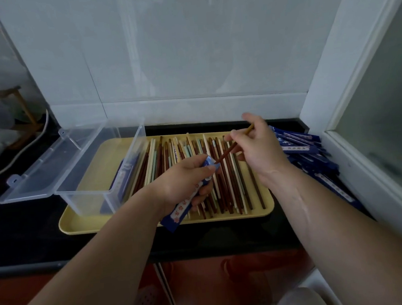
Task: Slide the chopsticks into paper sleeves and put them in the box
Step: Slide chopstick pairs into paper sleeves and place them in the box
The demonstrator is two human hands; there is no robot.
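Note:
My left hand (185, 180) grips a blue paper sleeve (177, 212) with a white printed strip, its open mouth held up near the thumb. My right hand (255, 147) pinches a brown chopstick (229, 151) whose tip touches the sleeve's mouth. Below both hands, several brown, cream and pale green chopsticks (222, 189) lie on a yellow tray (85, 225). A clear plastic box (89, 198) with its lid folded open to the left stands on the tray's left part, and blue sleeved chopsticks lie inside it.
A pile of blue paper sleeves (311, 152) lies right of the tray on the black counter (19, 229). A white tiled wall (174, 57) stands behind, a white frame (334, 79) at the right. A white cable (24, 148) and clutter sit at the far left.

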